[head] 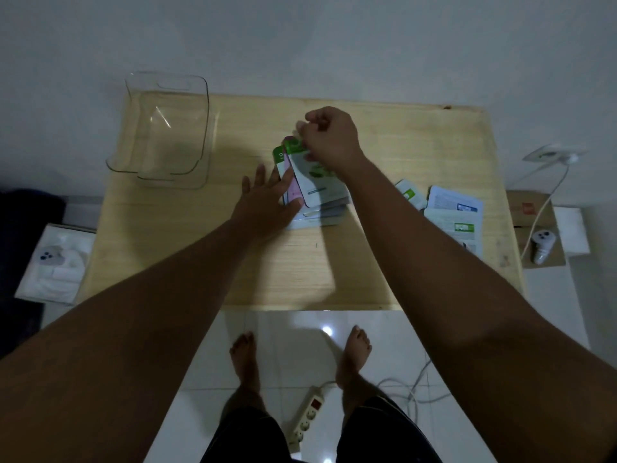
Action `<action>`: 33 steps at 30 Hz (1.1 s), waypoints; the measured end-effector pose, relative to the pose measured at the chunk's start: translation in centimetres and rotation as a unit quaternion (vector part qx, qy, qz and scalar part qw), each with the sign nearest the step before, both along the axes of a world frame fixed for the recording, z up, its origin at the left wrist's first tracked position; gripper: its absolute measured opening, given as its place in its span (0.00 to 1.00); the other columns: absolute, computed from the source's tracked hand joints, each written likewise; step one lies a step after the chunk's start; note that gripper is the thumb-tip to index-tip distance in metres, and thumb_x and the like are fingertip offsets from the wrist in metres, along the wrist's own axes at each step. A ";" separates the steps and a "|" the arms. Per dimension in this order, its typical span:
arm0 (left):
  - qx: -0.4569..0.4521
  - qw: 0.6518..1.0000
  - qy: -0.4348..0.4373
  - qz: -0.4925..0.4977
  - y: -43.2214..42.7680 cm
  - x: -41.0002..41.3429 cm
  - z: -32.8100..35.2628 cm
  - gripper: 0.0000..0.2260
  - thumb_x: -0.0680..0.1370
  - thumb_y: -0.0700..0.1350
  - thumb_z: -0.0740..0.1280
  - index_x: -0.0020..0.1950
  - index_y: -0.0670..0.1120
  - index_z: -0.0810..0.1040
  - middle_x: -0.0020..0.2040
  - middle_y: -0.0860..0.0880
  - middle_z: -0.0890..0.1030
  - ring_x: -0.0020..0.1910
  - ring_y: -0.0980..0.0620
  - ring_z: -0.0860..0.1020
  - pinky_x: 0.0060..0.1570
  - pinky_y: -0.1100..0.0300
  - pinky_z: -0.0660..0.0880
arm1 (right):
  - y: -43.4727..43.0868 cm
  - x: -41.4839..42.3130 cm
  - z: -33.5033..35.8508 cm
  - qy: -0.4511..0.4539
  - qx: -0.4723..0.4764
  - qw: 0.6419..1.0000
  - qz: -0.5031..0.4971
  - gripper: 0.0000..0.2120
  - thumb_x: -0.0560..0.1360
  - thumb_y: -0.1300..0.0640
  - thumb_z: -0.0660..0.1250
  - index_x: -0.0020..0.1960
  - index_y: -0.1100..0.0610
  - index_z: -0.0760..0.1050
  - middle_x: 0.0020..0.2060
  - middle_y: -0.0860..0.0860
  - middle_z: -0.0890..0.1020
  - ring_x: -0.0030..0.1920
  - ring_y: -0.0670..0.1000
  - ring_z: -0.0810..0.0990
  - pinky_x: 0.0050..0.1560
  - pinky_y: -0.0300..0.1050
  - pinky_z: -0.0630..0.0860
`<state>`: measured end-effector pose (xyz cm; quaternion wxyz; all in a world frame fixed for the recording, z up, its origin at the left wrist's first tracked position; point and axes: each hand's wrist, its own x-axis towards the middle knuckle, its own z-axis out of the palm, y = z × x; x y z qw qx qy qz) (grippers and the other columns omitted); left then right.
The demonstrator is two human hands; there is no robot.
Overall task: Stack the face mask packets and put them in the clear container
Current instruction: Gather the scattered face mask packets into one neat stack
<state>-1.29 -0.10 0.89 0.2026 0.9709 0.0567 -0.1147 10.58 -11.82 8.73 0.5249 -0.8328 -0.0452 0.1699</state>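
A loose stack of face mask packets (pixel 315 192) lies in the middle of the wooden table (pixel 300 272), fanned out with green, pink and white faces showing. My right hand (pixel 329 137) pinches the far end of the top green-and-white packet. My left hand (pixel 267 198) rests flat with spread fingers against the stack's left side. More packets (pixel 455 212) lie scattered at the table's right, partly behind my right forearm. The clear container (pixel 167 128) stands at the far left corner, with nothing visible inside.
A cardboard box (pixel 537 225) with a small white device and a cable sits right of the table. A white box (pixel 55 262) lies on the floor at left. A power strip (pixel 305 419) and cables lie on the tiles by my bare feet.
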 end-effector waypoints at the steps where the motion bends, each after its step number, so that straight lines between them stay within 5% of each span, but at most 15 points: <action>1: -0.002 1.000 0.001 0.001 0.1 0.1 -0.1 0.33 0.78 0.61 0.55 0.79 0.51 0.47 0.80 0.46 0.54 0.78 0.36 0.46 0.73 0.35 0.44 | -0.8 -0.3 -0.3 -0.055 -0.024 0.998 0.011 0.10 0.72 0.54 0.69 0.52 0.55 0.80 0.49 0.53 0.84 0.50 0.53 0.84 0.56 0.55 0.80; 4: -0.010 1.000 0.000 -0.005 0.2 0.1 0.0 0.34 0.78 0.61 0.55 0.80 0.51 0.47 0.80 0.46 0.55 0.78 0.35 0.47 0.73 0.34 0.45 | -3.8 -1.1 -2.2 -0.204 -0.160 0.962 0.084 0.19 0.75 0.58 0.64 0.66 0.54 0.76 0.66 0.56 0.78 0.66 0.58 0.75 0.67 0.56 0.72; 8: -0.045 0.999 -0.016 0.021 0.0 -0.3 0.3 0.33 0.79 0.58 0.54 0.80 0.48 0.45 0.80 0.44 0.55 0.78 0.36 0.47 0.74 0.36 0.44 | -4.7 -3.2 -4.8 -0.200 -0.321 0.887 0.266 0.25 0.81 0.51 0.55 0.78 0.52 0.57 0.80 0.58 0.52 0.78 0.67 0.47 0.69 0.74 0.56; 11: -0.057 0.997 -0.027 0.037 -0.1 -0.4 0.4 0.31 0.80 0.56 0.50 0.80 0.46 0.43 0.80 0.43 0.54 0.78 0.38 0.49 0.74 0.37 0.45 | -4.2 -4.1 -6.0 -0.192 -0.332 0.880 0.280 0.26 0.83 0.51 0.49 0.79 0.54 0.51 0.80 0.58 0.47 0.78 0.67 0.42 0.72 0.73 0.52; 20: -0.032 0.998 -0.051 0.037 -0.6 -0.6 0.2 0.30 0.81 0.59 0.50 0.80 0.50 0.47 0.79 0.46 0.57 0.78 0.37 0.49 0.73 0.36 0.45 | -3.8 -4.2 -6.0 -0.155 -0.289 0.910 0.255 0.27 0.82 0.52 0.51 0.79 0.58 0.51 0.79 0.60 0.49 0.78 0.68 0.44 0.73 0.72 0.53; 22: -0.029 0.998 -0.047 0.039 -0.7 -0.5 0.2 0.31 0.80 0.59 0.52 0.80 0.49 0.48 0.79 0.45 0.58 0.78 0.37 0.50 0.73 0.36 0.46 | -4.5 -4.3 -4.6 -0.161 -0.204 0.941 0.218 0.26 0.81 0.53 0.53 0.77 0.59 0.57 0.77 0.63 0.59 0.77 0.66 0.56 0.71 0.69 0.61; 25: -0.042 0.998 -0.031 0.043 -0.5 -0.2 0.5 0.32 0.79 0.58 0.52 0.80 0.50 0.47 0.79 0.46 0.57 0.78 0.36 0.49 0.73 0.35 0.45 | -7.2 -4.1 -2.8 -0.165 -0.135 0.971 0.111 0.19 0.79 0.55 0.56 0.68 0.57 0.70 0.62 0.58 0.78 0.61 0.57 0.78 0.63 0.57 0.75; 29: -0.032 0.998 -0.036 0.037 -0.7 0.2 0.5 0.31 0.78 0.61 0.51 0.79 0.55 0.49 0.78 0.45 0.62 0.77 0.33 0.52 0.71 0.32 0.49 | -12.6 -2.6 -2.7 -0.091 -0.298 0.945 0.096 0.30 0.72 0.48 0.65 0.72 0.56 0.69 0.69 0.58 0.73 0.69 0.61 0.71 0.68 0.59 0.70; 33: -0.018 0.998 -0.029 0.043 -1.0 0.3 0.3 0.32 0.76 0.64 0.53 0.78 0.56 0.53 0.76 0.44 0.64 0.76 0.32 0.53 0.69 0.30 0.50 | -16.3 -2.1 -3.7 -0.029 -0.431 0.892 0.133 0.41 0.60 0.36 0.74 0.68 0.49 0.67 0.66 0.57 0.73 0.66 0.62 0.71 0.64 0.61 0.71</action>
